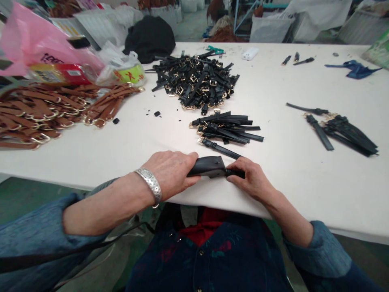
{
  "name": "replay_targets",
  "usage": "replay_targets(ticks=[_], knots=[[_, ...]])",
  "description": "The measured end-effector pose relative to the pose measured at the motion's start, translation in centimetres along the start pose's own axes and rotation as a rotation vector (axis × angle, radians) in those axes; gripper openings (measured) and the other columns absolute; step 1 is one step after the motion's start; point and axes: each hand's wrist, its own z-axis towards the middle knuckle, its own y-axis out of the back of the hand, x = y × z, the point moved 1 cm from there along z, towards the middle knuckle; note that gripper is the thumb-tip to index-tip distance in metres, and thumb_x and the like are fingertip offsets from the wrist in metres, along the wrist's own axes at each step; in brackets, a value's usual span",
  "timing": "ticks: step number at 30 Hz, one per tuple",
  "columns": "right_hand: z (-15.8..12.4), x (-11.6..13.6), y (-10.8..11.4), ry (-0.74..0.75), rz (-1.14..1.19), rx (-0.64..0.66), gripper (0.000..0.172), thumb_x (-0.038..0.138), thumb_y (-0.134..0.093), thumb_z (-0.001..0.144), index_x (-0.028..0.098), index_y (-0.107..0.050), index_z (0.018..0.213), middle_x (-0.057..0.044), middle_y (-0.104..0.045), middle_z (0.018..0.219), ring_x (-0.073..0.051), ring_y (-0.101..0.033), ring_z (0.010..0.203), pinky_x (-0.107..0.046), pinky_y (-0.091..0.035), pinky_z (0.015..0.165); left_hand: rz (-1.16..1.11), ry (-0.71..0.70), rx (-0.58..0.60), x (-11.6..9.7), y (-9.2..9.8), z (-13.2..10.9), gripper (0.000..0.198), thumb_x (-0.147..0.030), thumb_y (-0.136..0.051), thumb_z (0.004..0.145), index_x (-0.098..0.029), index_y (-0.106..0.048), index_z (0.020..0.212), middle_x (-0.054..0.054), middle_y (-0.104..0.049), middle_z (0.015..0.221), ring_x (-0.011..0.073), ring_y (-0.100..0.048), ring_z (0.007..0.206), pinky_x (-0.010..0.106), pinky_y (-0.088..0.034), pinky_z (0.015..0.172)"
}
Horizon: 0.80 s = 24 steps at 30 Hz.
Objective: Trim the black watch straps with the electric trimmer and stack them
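My left hand [172, 172] is wrapped round a smooth black hand-held tool [209, 166] with a widened head; its exact kind does not show. A short black strap [238, 173] is pinched in my right hand [253, 178], its end against the tool's head. Most of that strap is hidden by my fingers. Just beyond my hands, a single black buckle strap [220, 149] lies on the white table [146, 138]. Behind it is a small stack of black straps [227, 127] with gold buckles.
Further back sits a large heap of black buckle straps [200, 81]. Brown straps [39, 109] with gold rings cover the left side, near a pink bag [51, 40] and a black cap [150, 38]. More black straps [349, 134] and a blue ribbon [357, 69] lie on the right.
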Motion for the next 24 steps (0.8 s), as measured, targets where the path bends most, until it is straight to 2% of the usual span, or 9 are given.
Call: replay_targets(ticks=[5, 8, 11, 14, 16, 21, 24], knots=[[-0.1, -0.2, -0.1, 0.013, -0.01, -0.011, 0.016, 0.02, -0.065, 0.074, 0.022, -0.066, 0.09, -0.004, -0.062, 0.088, -0.021, -0.056, 0.086, -0.036, -0.044, 0.079, -0.128, 0.16, -0.084, 2.9, -1.7, 0.2, 0.046, -0.059, -0.037, 0.079, -0.021, -0.056, 0.098, 0.008, -0.066, 0.074, 0.0221, -0.06, 0.067, 0.03, -0.036, 0.056], [-0.1, -0.1, -0.1, 0.022, -0.004, -0.011, 0.017, 0.019, -0.066, 0.074, 0.022, -0.066, 0.091, -0.004, -0.062, 0.088, -0.021, -0.056, 0.086, -0.036, -0.044, 0.079, -0.174, 0.177, -0.053, 5.0, -2.3, -0.9, 0.046, -0.061, -0.04, 0.077, -0.022, -0.057, 0.093, 0.007, -0.065, 0.07, 0.0213, -0.058, 0.062, 0.03, -0.035, 0.055], [-0.2, 0.0, -0.1, 0.012, -0.004, -0.005, 0.017, 0.017, -0.066, 0.074, 0.021, -0.066, 0.09, -0.004, -0.062, 0.086, -0.02, -0.056, 0.086, -0.035, -0.044, 0.079, -0.235, 0.164, 0.009, 6.0, -2.4, -2.3, 0.044, -0.061, -0.043, 0.075, -0.023, -0.059, 0.092, 0.005, -0.064, 0.067, 0.02, -0.056, 0.058, 0.03, -0.035, 0.054], [-0.1, 0.1, -0.1, 0.007, 0.001, -0.004, 0.017, 0.017, -0.066, 0.074, 0.021, -0.065, 0.09, -0.004, -0.062, 0.086, -0.02, -0.055, 0.086, -0.036, -0.044, 0.079, -0.263, 0.134, 0.061, 5.7, -2.4, -3.1, 0.044, -0.06, -0.044, 0.075, -0.023, -0.06, 0.094, 0.005, -0.065, 0.067, 0.0198, -0.057, 0.058, 0.03, -0.036, 0.055], [-0.1, 0.1, 0.0, 0.009, 0.001, 0.003, 0.017, 0.018, -0.066, 0.074, 0.02, -0.065, 0.091, -0.004, -0.062, 0.087, -0.021, -0.055, 0.087, -0.036, -0.044, 0.079, -0.23, 0.125, 0.067, 4.8, -2.3, -2.8, 0.044, -0.06, -0.043, 0.076, -0.023, -0.059, 0.095, 0.005, -0.065, 0.069, 0.0204, -0.058, 0.06, 0.03, -0.036, 0.055], [0.0, 0.1, 0.0, 0.001, -0.013, 0.018, 0.017, 0.018, -0.065, 0.075, 0.02, -0.066, 0.092, -0.004, -0.062, 0.087, -0.02, -0.056, 0.087, -0.035, -0.045, 0.08, -0.2, 0.091, -0.017, 2.8, -1.8, 0.1, 0.047, -0.06, -0.041, 0.077, -0.021, -0.059, 0.095, 0.006, -0.066, 0.074, 0.0197, -0.059, 0.063, 0.028, -0.036, 0.054], [-0.1, -0.1, 0.0, 0.013, -0.022, 0.02, 0.017, 0.019, -0.064, 0.076, 0.02, -0.065, 0.093, -0.004, -0.062, 0.088, -0.02, -0.056, 0.087, -0.035, -0.045, 0.08, -0.208, 0.084, -0.062, 3.0, -2.0, 1.0, 0.049, -0.061, -0.04, 0.076, -0.02, -0.059, 0.096, 0.007, -0.067, 0.078, 0.0196, -0.06, 0.066, 0.028, -0.036, 0.055]])
